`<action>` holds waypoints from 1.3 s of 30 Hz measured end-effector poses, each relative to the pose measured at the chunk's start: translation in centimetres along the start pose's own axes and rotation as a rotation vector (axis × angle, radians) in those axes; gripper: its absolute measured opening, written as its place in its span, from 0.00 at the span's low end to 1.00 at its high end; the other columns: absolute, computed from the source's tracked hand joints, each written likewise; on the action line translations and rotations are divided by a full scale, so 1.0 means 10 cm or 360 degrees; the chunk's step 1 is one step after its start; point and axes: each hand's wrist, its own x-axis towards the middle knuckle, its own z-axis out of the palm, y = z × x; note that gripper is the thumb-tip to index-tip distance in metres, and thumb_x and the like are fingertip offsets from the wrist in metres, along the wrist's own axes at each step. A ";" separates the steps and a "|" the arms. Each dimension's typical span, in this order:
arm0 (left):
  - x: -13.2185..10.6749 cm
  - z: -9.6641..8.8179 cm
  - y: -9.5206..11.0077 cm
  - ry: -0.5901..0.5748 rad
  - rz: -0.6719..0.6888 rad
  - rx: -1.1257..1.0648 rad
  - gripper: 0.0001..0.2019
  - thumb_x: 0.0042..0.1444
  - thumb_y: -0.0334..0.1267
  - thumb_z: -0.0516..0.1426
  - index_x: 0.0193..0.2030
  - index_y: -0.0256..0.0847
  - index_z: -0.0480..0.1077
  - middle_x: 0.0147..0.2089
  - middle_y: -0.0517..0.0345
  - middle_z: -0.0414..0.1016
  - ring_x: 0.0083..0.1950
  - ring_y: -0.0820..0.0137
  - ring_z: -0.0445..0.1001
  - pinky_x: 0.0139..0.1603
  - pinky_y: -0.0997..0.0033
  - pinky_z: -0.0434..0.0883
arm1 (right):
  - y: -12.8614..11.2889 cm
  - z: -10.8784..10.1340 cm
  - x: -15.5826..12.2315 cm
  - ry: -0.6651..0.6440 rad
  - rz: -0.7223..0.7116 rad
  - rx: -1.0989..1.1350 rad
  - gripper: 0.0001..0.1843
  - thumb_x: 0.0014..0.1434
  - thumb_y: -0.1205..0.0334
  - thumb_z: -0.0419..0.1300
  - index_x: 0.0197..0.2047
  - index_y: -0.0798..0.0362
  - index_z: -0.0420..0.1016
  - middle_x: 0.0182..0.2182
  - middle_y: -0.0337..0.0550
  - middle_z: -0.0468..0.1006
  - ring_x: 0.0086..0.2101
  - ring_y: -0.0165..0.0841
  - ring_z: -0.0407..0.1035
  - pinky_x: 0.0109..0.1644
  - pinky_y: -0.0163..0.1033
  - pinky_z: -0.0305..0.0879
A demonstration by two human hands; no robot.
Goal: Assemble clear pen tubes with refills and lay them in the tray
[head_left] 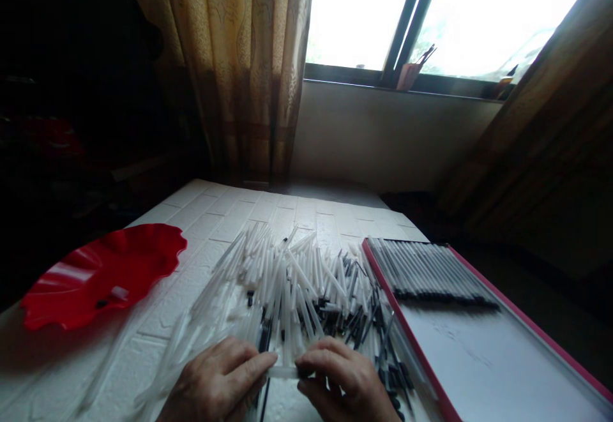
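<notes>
Between my two hands, low in the middle of the head view, lies a translucent white pen barrel (pixel 284 373), held level. My left hand (pixel 218 380) pinches its left end between thumb and fingers. At the other end, the fingers of my right hand (pixel 345 374) are closed around a small black part that seems to sit on the barrel; its shape is mostly hidden. Just beyond the hands spreads a loose heap of white pen barrels (pixel 261 265), with black pen parts (pixel 354 320) mixed in on the right side.
On the right, a pink-rimmed white board (pixel 479 358) carries a neat row of black-ended pens (pixel 426 274). A red wavy-edged dish (pixel 143 243) stands at the left, small bits inside. Everything rests on a white brick-patterned tabletop (pixel 230 214). Behind are a curtain (pixel 244 58) and window.
</notes>
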 end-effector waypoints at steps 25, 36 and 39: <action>0.00 0.03 -0.02 -0.0018 0.0027 -0.0068 0.14 0.68 0.33 0.48 0.53 0.40 0.72 0.35 0.55 0.78 0.33 0.69 0.77 0.33 0.76 0.74 | -0.06 0.00 0.04 0.0092 -0.0264 -0.0352 0.03 0.67 0.65 0.51 0.40 0.50 0.65 0.26 0.37 0.74 0.23 0.27 0.71 0.28 0.27 0.63; 0.11 -0.07 0.07 -0.0038 0.0092 -0.0006 0.14 0.70 0.34 0.45 0.52 0.40 0.71 0.33 0.55 0.78 0.31 0.70 0.78 0.30 0.79 0.74 | -0.01 0.16 0.02 0.0272 -0.0211 -0.0537 0.29 0.73 0.49 0.36 0.29 0.50 0.68 0.17 0.36 0.72 0.16 0.27 0.68 0.22 0.31 0.56; 0.19 -0.14 0.09 -0.0091 0.0086 0.0032 0.14 0.70 0.34 0.45 0.51 0.39 0.71 0.34 0.55 0.79 0.32 0.70 0.79 0.31 0.80 0.74 | -0.04 0.11 -0.01 0.0208 -0.0128 -0.0420 0.19 0.71 0.48 0.44 0.43 0.51 0.68 0.26 0.38 0.78 0.20 0.27 0.72 0.26 0.30 0.63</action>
